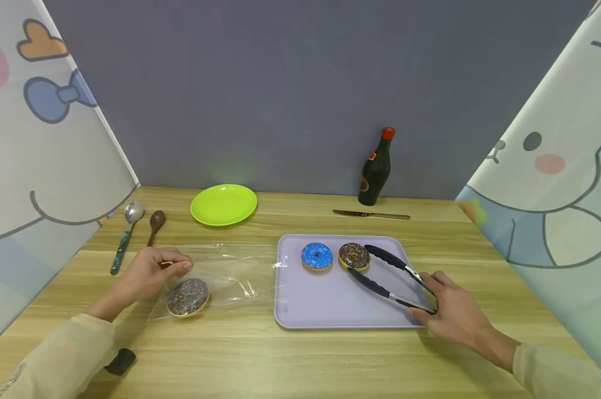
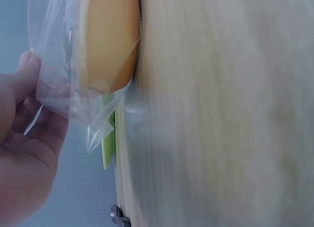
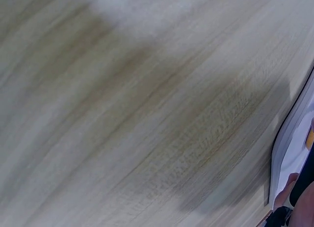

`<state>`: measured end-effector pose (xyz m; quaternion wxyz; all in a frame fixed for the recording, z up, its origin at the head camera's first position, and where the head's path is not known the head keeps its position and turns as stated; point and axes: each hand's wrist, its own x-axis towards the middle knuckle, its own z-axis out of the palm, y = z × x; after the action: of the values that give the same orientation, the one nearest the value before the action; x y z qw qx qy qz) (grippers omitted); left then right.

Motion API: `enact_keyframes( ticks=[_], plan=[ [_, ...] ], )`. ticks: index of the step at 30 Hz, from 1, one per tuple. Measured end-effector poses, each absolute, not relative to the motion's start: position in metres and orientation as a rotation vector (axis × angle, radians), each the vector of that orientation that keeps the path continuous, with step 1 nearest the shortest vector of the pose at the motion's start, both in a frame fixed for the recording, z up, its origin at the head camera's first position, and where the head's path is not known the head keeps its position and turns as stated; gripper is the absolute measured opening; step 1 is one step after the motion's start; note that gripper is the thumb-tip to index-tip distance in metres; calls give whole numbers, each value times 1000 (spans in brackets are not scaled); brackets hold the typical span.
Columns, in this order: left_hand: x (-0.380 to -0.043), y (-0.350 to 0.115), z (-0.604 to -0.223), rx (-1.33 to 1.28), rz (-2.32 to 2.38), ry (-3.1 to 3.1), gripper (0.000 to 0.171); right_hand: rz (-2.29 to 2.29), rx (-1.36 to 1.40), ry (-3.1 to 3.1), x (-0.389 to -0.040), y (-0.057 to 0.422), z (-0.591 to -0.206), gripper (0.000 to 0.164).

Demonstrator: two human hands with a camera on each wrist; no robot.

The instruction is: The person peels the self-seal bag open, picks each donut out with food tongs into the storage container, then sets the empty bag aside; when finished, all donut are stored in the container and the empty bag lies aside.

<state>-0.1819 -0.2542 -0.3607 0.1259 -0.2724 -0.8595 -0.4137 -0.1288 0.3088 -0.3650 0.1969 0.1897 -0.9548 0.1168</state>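
With thumb and fingers, my left hand (image 1: 153, 271) pinches a clear plastic bag (image 1: 235, 277) on the left of the table. Inside the bag lies a brown-topped donut (image 1: 188, 296), its tan side (image 2: 110, 40) showing in the left wrist view. My right hand (image 1: 457, 310) grips metal tongs (image 1: 380, 287) with black tips over the lilac tray (image 1: 325, 310). The tongs' tips stand on either side of a chocolate donut with sprinkles (image 1: 354, 256); whether both touch it I cannot tell. To its left on the tray sits a blue-iced donut (image 1: 317, 256).
A lime-green plate (image 1: 224, 204) lies at the back. A metal spoon (image 1: 126, 235) and a brown spoon (image 1: 156, 221) are at the far left. Behind the tray are a table knife (image 1: 371, 214) and a dark bottle (image 1: 376, 169). A black object (image 1: 121, 361) lies by my left sleeve.
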Motion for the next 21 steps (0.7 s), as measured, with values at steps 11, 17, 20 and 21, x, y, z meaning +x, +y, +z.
enact_keyframes(
  ticks=[11, 17, 20, 21],
  plan=[
    [-183, -255, -360, -812, -1195, -2515, 10, 423, 615, -2599, -127, 297, -357, 67],
    [-183, -255, -360, -814, -1200, -2539, 9, 486, 814, -2548, -124, 268, -353, 56],
    [-183, -255, -360, -823, -1210, -2540, 10, 501, 883, -2542, -123, 253, -352, 53],
    [-183, -255, -361, -831, -1211, -2538, 10, 509, 900, -2544, -124, 249, -351, 53]
  ],
)
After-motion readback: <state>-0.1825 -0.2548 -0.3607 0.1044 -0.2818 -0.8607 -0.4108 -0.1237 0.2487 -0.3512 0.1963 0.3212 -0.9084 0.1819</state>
